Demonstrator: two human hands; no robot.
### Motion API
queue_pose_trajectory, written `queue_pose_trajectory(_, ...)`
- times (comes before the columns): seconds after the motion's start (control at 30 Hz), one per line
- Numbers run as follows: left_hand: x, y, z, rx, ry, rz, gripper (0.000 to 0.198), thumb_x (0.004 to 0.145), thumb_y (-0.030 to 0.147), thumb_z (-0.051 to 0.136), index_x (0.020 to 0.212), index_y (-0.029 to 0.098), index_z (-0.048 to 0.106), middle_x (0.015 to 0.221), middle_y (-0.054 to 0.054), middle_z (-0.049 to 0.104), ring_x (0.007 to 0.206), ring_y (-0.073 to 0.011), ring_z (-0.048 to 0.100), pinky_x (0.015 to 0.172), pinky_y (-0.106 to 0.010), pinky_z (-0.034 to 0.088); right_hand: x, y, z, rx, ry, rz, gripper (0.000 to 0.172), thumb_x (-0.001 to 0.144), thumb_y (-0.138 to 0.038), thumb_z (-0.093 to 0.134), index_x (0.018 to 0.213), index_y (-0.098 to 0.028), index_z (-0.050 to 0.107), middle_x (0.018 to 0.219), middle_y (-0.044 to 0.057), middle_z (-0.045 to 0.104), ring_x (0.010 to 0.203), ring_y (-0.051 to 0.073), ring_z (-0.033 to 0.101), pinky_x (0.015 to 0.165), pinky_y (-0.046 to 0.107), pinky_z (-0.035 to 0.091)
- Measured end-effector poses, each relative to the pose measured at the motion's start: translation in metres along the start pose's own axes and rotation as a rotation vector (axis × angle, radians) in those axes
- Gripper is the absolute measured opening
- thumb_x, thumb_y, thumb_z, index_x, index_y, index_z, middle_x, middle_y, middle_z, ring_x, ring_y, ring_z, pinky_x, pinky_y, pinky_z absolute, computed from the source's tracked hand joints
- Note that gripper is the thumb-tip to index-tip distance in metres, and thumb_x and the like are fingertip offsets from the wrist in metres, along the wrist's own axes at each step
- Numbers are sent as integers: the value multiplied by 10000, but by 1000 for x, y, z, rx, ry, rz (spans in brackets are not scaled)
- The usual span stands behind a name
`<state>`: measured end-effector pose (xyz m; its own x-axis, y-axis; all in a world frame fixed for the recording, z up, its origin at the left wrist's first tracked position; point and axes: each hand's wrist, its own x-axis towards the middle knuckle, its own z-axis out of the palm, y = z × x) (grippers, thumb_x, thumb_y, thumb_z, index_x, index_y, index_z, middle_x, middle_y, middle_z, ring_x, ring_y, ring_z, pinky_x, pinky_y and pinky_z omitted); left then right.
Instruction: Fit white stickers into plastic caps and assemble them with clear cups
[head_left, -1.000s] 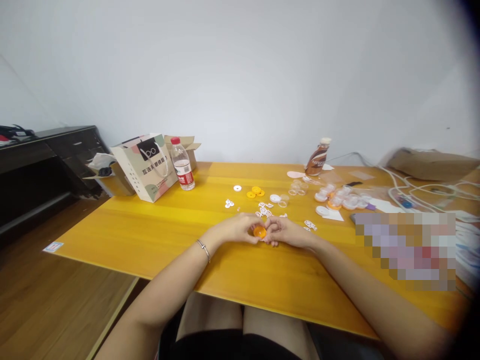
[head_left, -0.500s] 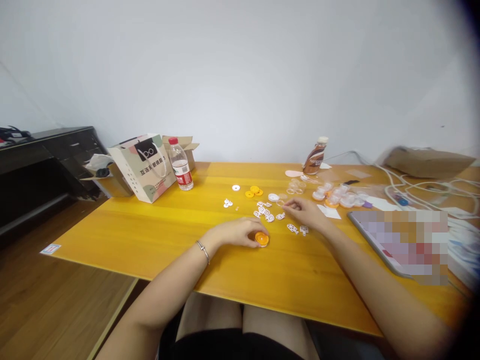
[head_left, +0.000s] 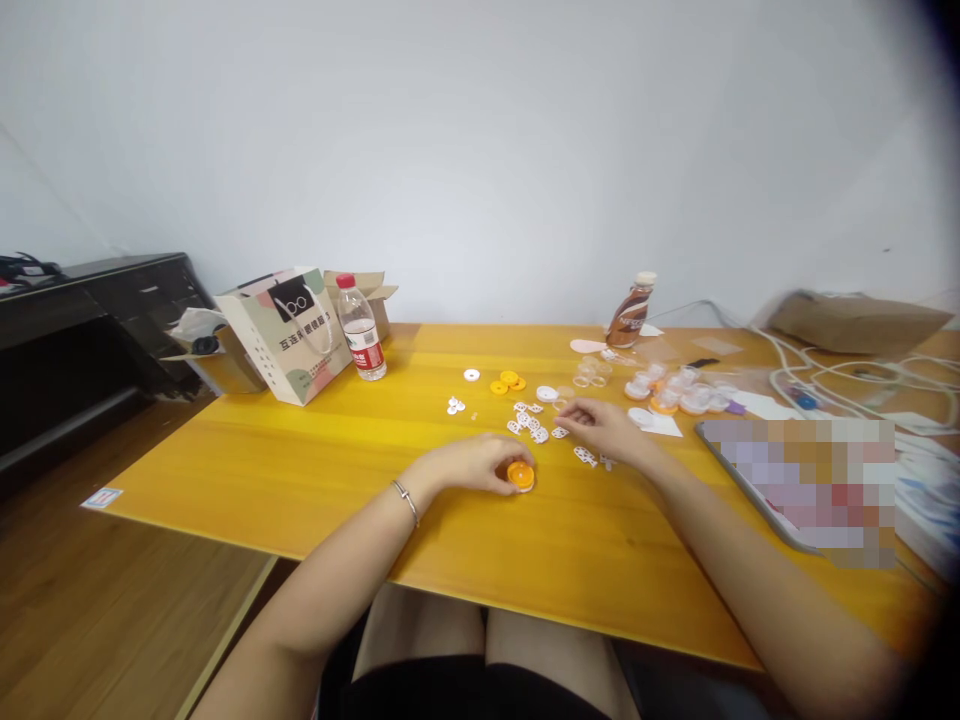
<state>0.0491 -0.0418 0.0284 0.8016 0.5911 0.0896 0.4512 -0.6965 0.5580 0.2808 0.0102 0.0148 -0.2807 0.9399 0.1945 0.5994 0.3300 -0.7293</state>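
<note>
My left hand is curled round the edge of a round orange plastic piece with a white rim beneath, resting on the table. My right hand has thumb and fingertips drawn together just above a small white openwork piece; whether anything is between them is too small to make out. Several more white openwork pieces lie in a loose pile between the hands. Another white cutout piece sits below my right hand. Beyond are yellow discs, a white disc and clear rings.
A water bottle and a paper bag stand at the back left. At the right are a brown drink bottle, a cluster of clear and orange cases, a tablet and white cables.
My right hand has shifted slightly left and down, near the white openwork pieces. A white disc now shows behind its wrist. My left hand and the orange piece have barely moved.
</note>
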Motion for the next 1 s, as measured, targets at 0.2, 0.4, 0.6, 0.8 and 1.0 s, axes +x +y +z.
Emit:
queue_pose_trajectory(0.2, -1, -6, -9, -118, 400, 4, 361, 695, 219, 627, 1042, 161, 544, 997, -63, 615, 898, -151, 564, 832, -284, 429, -11, -23, 12, 517, -206, 51, 337, 678, -501, 610, 775, -181, 651, 775, 47, 667, 717, 163, 606, 703, 312, 480)
queue_pose_trajectory(0.4, 0, -9, -13, -76, 563, 30, 372, 703, 261, 644, 1047, 153, 552, 1039, -79, 622, 941, -166, 579, 884, -307, 424, -25, -41, 36, 928, -354, 152, 293, 698, -436, 638, 843, -185, 684, 908, 69, 685, 926, 197, 614, 927, 380, 438)
queue_pose_trajectory(0.6, 1, -11, -12, 22, 611, 13, 393, 674, 335, 681, 1017, 172, 579, 1034, -73, 640, 983, -180, 577, 915, -314, 397, -26, -42, 48, 1031, -249, 161, 183, 660, -355, 695, 775, -213, 702, 891, 30, 691, 959, 186, 605, 990, 370, 390)
queue_pose_trajectory(0.8, 1, -11, -10, 79, 620, 10, 372, 699, 347, 658, 1022, 181, 578, 1028, -76, 642, 972, -181, 580, 914, -324, 389, -26, -41, 51, 1033, -200, 152, 181, 644, -348, 706, 764, -212, 703, 899, 27, 691, 955, 186, 603, 995, 380, 382)
queue_pose_trajectory(1.0, -2, -12, -11, 121, 427, 96, 368, 800, 300, 545, 1144, 175, 505, 1136, -100, 569, 1060, -179, 520, 927, -308, 386, -22, -32, 46, 960, -335, 188, 258, 639, -408, 696, 772, -187, 697, 833, 49, 696, 863, 180, 634, 920, 357, 438)
